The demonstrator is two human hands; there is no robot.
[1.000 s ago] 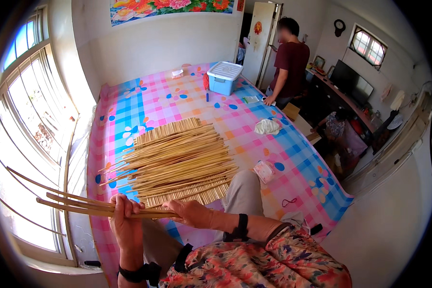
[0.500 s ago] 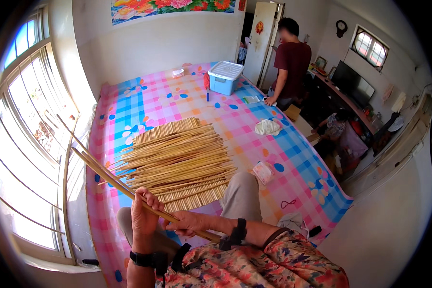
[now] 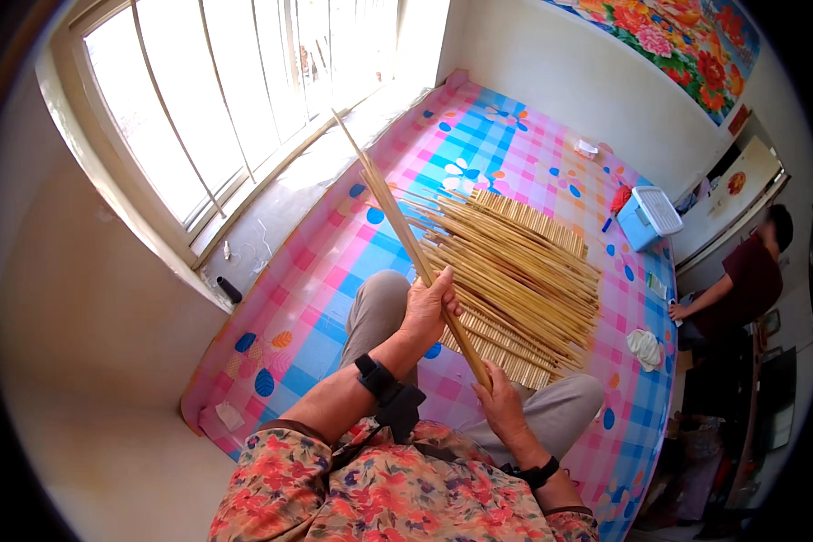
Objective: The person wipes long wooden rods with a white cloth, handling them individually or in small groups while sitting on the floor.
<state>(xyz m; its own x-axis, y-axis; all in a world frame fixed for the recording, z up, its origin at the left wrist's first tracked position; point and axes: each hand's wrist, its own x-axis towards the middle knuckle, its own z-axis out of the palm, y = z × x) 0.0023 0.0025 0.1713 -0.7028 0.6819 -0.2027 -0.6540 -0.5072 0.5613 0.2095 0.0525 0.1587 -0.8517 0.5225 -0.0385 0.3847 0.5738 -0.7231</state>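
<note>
Bundle of thin bamboo sticks [image 3: 397, 217] was held in both hands, angled up and away from the person toward the window, far ends fanning apart slightly at the top. Left hand [image 3: 432, 307] was closed around the bundle near its middle, fingers wrapped over the sticks. Right hand [image 3: 497, 405] was clamped on the lower end, just below the left, close to the person's knee. Both wrists had dark bands; a black strap hung off the left one.

Bundle sat above the person's lap, legs in grey trousers [image 3: 379, 312] stretched out on the mat. Just beyond the hands lay a big pile of the same sticks [image 3: 515, 271], spread in a rough fan on the floor, with a woven stick mat's edge showing at its far and near sides.

Floor was covered by a pink-and-blue checked mat [image 3: 479, 144] with flower prints. White crumpled cloth [image 3: 643, 348] lay to the right of the pile, well apart from it. Blue plastic box with white lid [image 3: 652, 217] stood near the far wall. Large window [image 3: 226, 99] ran along the left. Another person in a dark red top [image 3: 750, 285] sat at the mat's right edge, well away from the held bundle.
</note>
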